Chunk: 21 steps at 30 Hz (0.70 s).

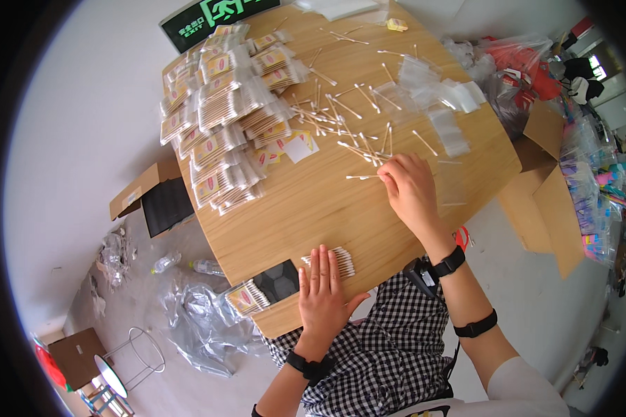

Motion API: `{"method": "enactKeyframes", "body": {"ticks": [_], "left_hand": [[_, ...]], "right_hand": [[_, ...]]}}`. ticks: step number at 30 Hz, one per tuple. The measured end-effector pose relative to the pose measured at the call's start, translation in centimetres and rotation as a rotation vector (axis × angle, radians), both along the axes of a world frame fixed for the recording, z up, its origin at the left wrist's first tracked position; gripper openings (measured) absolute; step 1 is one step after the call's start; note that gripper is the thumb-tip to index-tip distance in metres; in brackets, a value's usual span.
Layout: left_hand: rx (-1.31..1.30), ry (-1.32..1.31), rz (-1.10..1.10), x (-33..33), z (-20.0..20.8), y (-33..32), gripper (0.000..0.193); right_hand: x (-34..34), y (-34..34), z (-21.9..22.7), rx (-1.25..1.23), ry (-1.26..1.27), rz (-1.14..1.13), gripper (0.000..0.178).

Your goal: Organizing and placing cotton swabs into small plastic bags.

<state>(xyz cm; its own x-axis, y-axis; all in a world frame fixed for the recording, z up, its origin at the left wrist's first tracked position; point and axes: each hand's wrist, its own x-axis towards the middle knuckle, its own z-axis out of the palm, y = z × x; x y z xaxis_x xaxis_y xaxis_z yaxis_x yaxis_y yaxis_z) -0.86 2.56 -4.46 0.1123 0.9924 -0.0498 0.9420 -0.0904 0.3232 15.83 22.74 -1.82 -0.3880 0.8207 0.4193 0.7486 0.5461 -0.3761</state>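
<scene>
As the left hand [322, 302] lies flat, the right hand [412, 191] pinches a cotton swab [362, 177]

While its thumb and fingertips meet at the swab's right end, the right hand's grip is drawn nearly closed over the middle of the wooden surface [292, 222]. The swab's long axis runs side to side, its white tip pointing left. Just beyond, loose swabs [337, 121] lie scattered at many angles.

The left hand's grip is spread open, fingers extended away from the body across a row of swabs [345, 263] by the near edge; these lie roughly side to side, white tips showing right of the fingers. A dark rectangular object [278, 281] sits just left, with a clear pack of swabs [247, 299] beside it.

Heaped at far left, bagged swabs [219, 121] carry yellow-and-red labels, their print too small to read. White and yellow cards [300, 147] lie beside the heap, and clear bags [448, 132] to the right. Behind, a dark sign [219, 17] bears green lettering and a running figure.
</scene>
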Motion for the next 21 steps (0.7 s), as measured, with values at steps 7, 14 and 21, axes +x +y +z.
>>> {"method": "enactKeyframes", "body": {"ticks": [7,14,21], "left_hand": [[0.194,-0.566,0.336,-2.5,1.6,-0.6,0.077],[0.283,-0.638,0.52,-4.2,2.3,0.6,0.046],[0.278,-0.573,0.439,-5.0,2.4,4.8,0.024]], "right_hand": [[-5.9,-5.3,-0.5,-0.121,0.061,0.315,0.014],[-6.5,-6.6,-1.8,-0.171,0.058,0.32,0.016],[-6.5,-6.6,-1.2,-0.169,0.044,0.341,0.015]]}}
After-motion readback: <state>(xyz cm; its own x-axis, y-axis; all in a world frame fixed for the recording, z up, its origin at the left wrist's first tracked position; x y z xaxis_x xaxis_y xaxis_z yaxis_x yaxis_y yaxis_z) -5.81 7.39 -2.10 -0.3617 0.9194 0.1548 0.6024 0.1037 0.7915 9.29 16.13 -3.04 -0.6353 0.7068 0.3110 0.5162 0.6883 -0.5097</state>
